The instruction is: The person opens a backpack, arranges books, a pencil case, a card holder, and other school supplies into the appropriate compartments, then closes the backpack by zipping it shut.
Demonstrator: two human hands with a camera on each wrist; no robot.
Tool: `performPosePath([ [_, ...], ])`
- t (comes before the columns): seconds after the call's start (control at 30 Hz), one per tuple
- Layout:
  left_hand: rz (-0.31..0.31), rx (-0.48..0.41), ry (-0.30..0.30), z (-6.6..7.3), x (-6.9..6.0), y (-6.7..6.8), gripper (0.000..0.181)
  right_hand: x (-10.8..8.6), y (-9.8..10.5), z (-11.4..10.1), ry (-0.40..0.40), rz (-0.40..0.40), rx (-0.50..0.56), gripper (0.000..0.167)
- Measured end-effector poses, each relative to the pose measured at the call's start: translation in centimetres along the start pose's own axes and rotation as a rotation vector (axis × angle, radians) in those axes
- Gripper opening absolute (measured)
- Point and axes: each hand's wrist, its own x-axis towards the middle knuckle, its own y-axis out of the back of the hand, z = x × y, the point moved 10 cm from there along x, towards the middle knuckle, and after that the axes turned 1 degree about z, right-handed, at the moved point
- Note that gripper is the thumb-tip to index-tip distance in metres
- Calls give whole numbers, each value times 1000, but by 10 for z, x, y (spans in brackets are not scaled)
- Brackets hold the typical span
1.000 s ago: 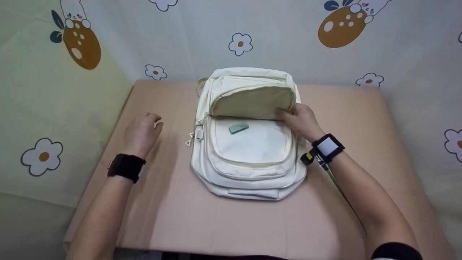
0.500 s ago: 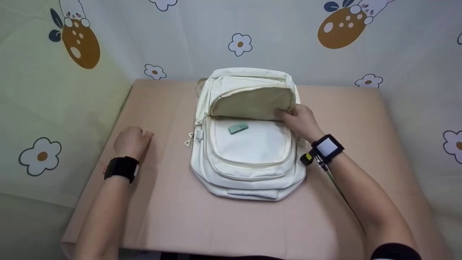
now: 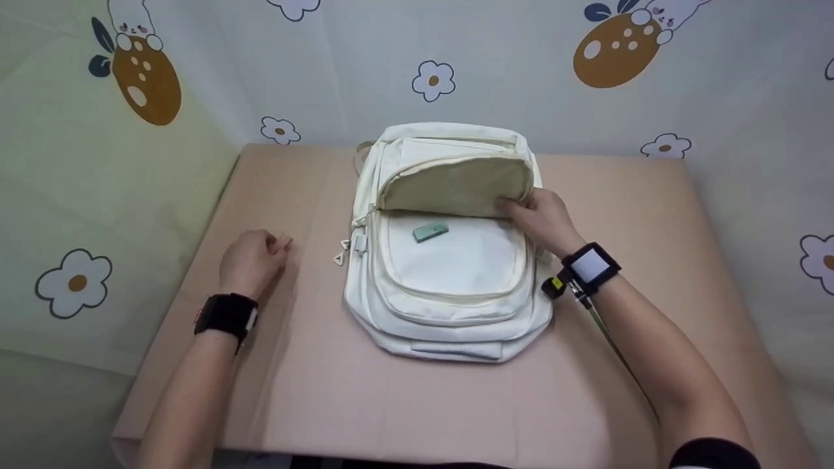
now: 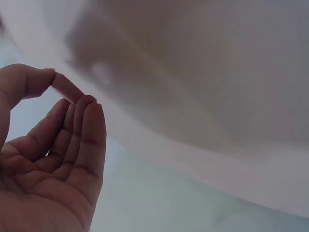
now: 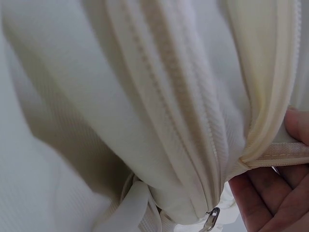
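A cream backpack (image 3: 456,319) lies on the table with its front pocket unzipped. In the head view, my right hand (image 3: 544,218) pinches the right edge of the raised pocket flap (image 3: 456,185), whose beige lining shows. The right wrist view has the thumb on one side of the flap's zipper edge and fingers on the other. A small green block (image 3: 431,231), like an eraser, rests on the white panel below the flap. Left of the backpack, my left hand (image 3: 251,264) hovers over the table, fingers loosely bent toward the thumb and nothing visible between them.
The table (image 3: 391,404) has a pinkish-beige cover. Patterned cloth (image 3: 352,78) stands behind it and at both sides. Zipper pulls (image 3: 341,253) hang at the backpack's left side, and a cable (image 3: 625,355) runs along the right forearm.
The left hand has drawn back toward the person, dipping left and then shifting slightly right again. The right hand, the flap and the green block stay in place.
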Motion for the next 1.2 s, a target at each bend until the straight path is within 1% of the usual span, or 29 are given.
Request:
performPosePath([
  [0.07,26,-17,-65,28,-7,3,32,0,1,0,1,1,6,48],
  [0.13,58,-26,-155,63,-16,7,25,0,2,0,-2,3,14,48],
  [0.2,85,-37,-273,103,-27,11,18,0,3,1,-6,-1,15,48],
  [0.3,133,-42,-475,164,-46,14,12,0,4,0,1,-8,11,48],
  [0.4,176,-36,-654,218,-64,10,10,0,6,0,8,-12,5,47],
  [0.47,196,-21,-761,249,-72,4,8,1,5,1,7,-23,4,47],
  [0.5,205,-3,-803,262,-75,-1,8,1,5,1,5,-29,4,48],
  [0.57,206,35,-857,284,-78,-10,9,2,3,1,6,-42,-1,49],
  [0.63,190,83,-876,301,-76,-22,10,2,1,0,12,-61,-4,49],
  [0.7,171,134,-864,313,-71,-32,14,3,-2,-1,15,-77,-1,49],
  [0.8,157,188,-839,325,-64,-45,21,3,-5,-3,15,-99,15,47],
  [0.87,171,224,-830,331,-60,-50,29,2,-7,-4,12,-107,24,46],
  [0.97,190,265,-816,336,-56,-57,37,2,-7,-6,11,-111,27,43],
  [1.03,201,285,-807,337,-54,-60,38,2,-7,-7,18,-109,22,42],
  [1.13,211,291,-802,336,-53,-63,37,2,-6,-9,31,-100,10,40],
  [1.2,208,283,-801,335,-53,-63,36,2,-5,-10,36,-97,2,39],
])
